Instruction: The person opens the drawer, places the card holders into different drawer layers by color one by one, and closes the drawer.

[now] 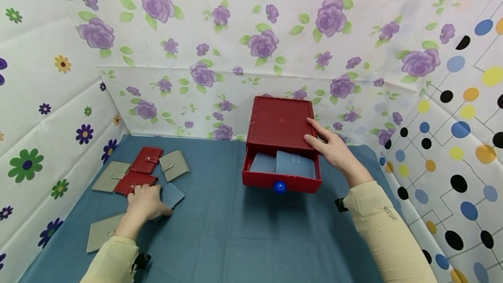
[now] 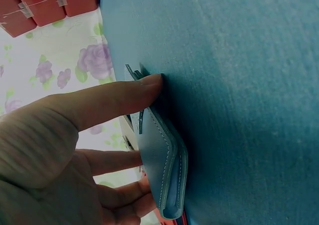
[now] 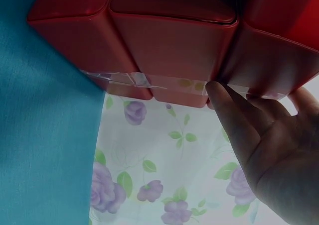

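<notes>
On the left of the table, a folded blue wallet (image 1: 171, 194) lies between the thumb and fingers of my left hand (image 1: 143, 204). The left wrist view shows the thumb on one edge of this wallet (image 2: 162, 160), with the fingers at its far side. My right hand (image 1: 330, 145) rests on the top right edge of a red drawer box (image 1: 280, 121), its fingers extended. The box's top drawer (image 1: 259, 179), with a blue knob (image 1: 280, 187), is pulled out. Inside lie a blue wallet (image 1: 294, 165) and another blue piece (image 1: 263, 163) beside it.
Around my left hand lie two red wallets, one farther back (image 1: 145, 160) and one at the fingertips (image 1: 135, 181). Grey-green wallets lie at the left (image 1: 110, 177), behind (image 1: 174, 165) and near the forearm (image 1: 103, 232). A flowered cloth wall (image 1: 220, 91) stands behind the box.
</notes>
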The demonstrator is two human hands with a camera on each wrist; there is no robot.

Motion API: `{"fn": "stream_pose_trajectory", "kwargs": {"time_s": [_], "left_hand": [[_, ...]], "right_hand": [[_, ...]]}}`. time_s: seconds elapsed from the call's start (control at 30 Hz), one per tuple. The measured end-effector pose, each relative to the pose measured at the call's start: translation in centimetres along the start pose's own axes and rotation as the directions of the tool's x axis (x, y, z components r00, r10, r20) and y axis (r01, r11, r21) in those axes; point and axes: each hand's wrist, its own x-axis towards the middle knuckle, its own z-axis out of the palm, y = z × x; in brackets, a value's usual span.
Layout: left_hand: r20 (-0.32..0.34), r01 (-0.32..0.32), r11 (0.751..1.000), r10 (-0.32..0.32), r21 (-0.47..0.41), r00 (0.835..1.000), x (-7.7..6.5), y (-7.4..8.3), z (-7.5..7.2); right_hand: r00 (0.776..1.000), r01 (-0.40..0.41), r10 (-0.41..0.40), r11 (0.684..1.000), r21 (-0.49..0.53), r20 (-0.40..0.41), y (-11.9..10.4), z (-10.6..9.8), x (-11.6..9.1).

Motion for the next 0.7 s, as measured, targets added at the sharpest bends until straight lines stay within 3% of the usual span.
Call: {"fn": "stream_pose_trajectory", "kwargs": {"time_s": [0.7], "left_hand": [[-0.025, -0.018, 1.0, 0.019, 0.009, 1.0, 0.0, 0.18, 0.12]], "right_hand": [[1.0, -0.006, 0.006, 1.0, 0.006, -0.006, 0.14, 0.03, 0.09]]}}
